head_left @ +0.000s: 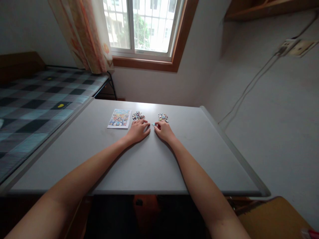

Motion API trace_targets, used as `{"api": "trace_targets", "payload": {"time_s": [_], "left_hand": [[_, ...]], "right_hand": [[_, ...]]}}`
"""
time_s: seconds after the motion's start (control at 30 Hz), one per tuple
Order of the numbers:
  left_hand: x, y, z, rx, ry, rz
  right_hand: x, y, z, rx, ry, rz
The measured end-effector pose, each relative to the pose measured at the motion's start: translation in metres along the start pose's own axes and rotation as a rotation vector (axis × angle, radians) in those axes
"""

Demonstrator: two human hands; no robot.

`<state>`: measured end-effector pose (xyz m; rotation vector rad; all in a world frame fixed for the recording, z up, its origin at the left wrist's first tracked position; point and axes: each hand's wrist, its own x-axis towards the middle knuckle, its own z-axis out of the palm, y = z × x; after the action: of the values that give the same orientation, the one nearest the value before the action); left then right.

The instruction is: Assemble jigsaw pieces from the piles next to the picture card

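My left hand [138, 130] rests on the table with its fingers apart and nothing visible in them. Just beyond its fingers lies a pile of small jigsaw puzzle pieces [138, 115]. My right hand [163, 130] has its thumb and fingers drawn together at a small pale blue-green puzzle piece [153, 124], between the two hands. Behind the right hand is a second pile of puzzle pieces [163, 117], partly covered by the fingers. A colourful printed picture sheet [119, 118] lies flat to the left of the left hand.
The light grey table [139, 166] has raised edges at both sides. A bed with a checked cover [62, 89] stands on the left. A cable [245, 89] hangs from a wall socket [286, 46] on the right. A wooden chair [276, 219] is at the lower right.
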<state>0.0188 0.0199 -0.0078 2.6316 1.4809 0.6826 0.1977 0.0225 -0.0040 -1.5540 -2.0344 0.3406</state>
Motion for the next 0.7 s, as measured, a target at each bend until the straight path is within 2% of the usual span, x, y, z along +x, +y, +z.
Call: {"api": "trace_targets", "payload": {"time_s": [0.7], "left_hand": [[0.0001, 0.0005, -0.0002, -0.011, -0.007, -0.011]], "right_hand": [[-0.0015, -0.0023, -0.0022, -0.004, -0.017, 0.003]]}}
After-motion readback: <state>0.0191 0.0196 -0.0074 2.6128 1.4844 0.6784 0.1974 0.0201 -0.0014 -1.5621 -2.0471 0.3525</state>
